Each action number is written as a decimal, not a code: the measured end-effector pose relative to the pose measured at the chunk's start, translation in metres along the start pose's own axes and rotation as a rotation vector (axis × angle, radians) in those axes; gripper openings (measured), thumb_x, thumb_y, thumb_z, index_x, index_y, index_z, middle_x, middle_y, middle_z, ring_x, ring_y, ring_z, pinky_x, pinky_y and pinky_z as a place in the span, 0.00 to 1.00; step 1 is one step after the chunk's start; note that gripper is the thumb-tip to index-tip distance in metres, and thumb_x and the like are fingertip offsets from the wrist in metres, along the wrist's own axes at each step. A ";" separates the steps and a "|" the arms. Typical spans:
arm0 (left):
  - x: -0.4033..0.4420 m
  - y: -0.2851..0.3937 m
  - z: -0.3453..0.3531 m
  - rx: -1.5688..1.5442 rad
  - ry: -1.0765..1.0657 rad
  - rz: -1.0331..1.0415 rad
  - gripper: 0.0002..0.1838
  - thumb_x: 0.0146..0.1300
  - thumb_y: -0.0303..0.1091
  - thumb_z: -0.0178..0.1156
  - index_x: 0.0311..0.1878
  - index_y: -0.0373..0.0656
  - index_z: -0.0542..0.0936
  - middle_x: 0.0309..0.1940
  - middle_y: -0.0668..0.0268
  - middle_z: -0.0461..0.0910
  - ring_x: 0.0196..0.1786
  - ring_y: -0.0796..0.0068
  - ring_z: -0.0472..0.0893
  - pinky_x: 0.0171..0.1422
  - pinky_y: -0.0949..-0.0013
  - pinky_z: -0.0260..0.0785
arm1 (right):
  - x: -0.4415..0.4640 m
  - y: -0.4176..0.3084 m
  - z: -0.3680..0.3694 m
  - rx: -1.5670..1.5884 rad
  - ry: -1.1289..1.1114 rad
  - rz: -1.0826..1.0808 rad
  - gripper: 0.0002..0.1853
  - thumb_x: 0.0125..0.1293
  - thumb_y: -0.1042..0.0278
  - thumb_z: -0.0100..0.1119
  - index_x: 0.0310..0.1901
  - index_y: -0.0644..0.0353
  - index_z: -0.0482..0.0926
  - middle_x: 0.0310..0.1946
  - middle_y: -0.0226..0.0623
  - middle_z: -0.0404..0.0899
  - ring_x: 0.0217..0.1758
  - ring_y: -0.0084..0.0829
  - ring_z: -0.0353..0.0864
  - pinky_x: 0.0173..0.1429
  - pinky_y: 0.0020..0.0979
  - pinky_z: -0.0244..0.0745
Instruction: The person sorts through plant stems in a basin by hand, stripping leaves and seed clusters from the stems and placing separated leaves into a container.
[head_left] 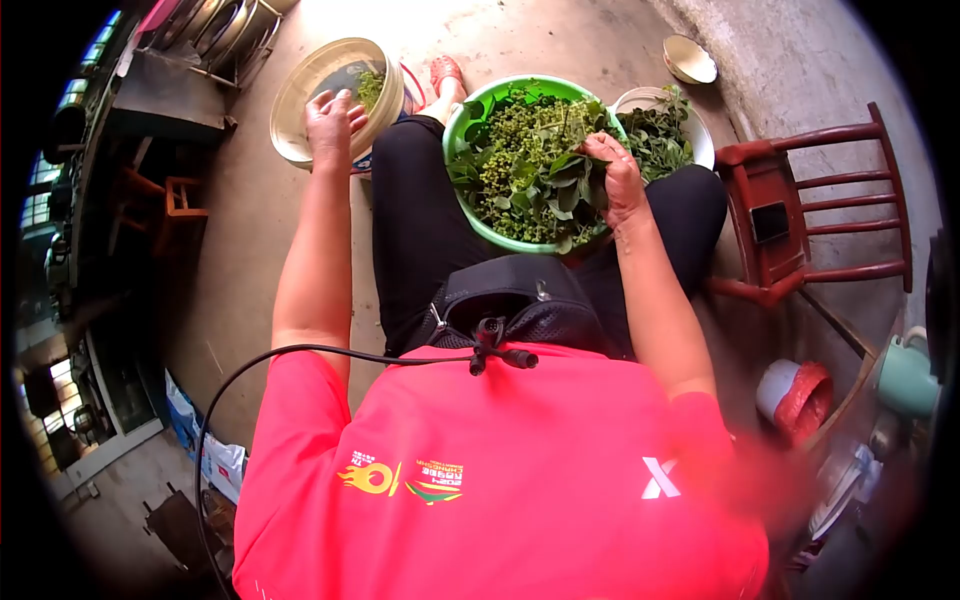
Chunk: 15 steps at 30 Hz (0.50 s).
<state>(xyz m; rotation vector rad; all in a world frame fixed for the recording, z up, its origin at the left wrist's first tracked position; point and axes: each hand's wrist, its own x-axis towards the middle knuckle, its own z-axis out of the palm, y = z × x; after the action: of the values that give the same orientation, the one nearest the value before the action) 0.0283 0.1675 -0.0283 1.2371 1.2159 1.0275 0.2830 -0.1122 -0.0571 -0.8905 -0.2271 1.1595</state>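
Note:
A green basin [460,125] rests at the person's lap, heaped with stems bearing small green berries [510,170] and dark leaves. My right hand [617,172] is at the basin's right side, fingers closed on a leafy green sprig [572,180]. Over the near rim of a cream-coloured bucket [290,125] on the left is my left hand [335,122], its fingers curled and partly spread, with nothing visible between them. Inside that bucket lies a small bunch of green berries [370,88].
Behind the green basin on the right, a white basin [703,145] holds leafy stems. A red wooden chair [775,215] stands farther right, with a cream bowl [690,60] on the floor beyond. A black cable [250,375] runs across the left arm's sleeve.

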 end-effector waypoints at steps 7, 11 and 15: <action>-0.116 -0.043 0.092 0.629 -0.773 0.448 0.09 0.61 0.35 0.62 0.39 0.40 0.80 0.33 0.65 0.79 0.34 0.76 0.78 0.42 0.72 0.72 | -0.003 -0.010 0.002 0.156 -0.009 0.006 0.05 0.64 0.69 0.50 0.36 0.59 0.74 0.33 0.35 0.79 0.33 0.28 0.79 0.42 0.29 0.76; -0.152 -0.050 0.118 0.975 -0.687 0.353 0.19 0.55 0.46 0.65 0.43 0.42 0.78 0.37 0.57 0.80 0.40 0.66 0.80 0.44 0.66 0.72 | -0.006 -0.010 -0.010 0.151 0.050 -0.032 0.05 0.64 0.69 0.50 0.37 0.59 0.74 0.33 0.36 0.79 0.34 0.28 0.79 0.42 0.28 0.77; -0.137 -0.069 0.117 0.708 -0.806 -0.006 0.14 0.55 0.39 0.64 0.40 0.39 0.79 0.27 0.62 0.81 0.31 0.75 0.80 0.38 0.71 0.72 | -0.005 0.002 -0.020 -0.245 0.123 0.062 0.08 0.62 0.74 0.48 0.41 0.61 0.74 0.32 0.32 0.78 0.32 0.24 0.77 0.38 0.25 0.74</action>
<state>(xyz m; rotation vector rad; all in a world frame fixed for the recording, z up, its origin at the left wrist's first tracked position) 0.1246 0.0123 -0.0906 1.9276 0.9274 -0.0059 0.2910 -0.1262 -0.0706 -1.1878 -0.2452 1.1452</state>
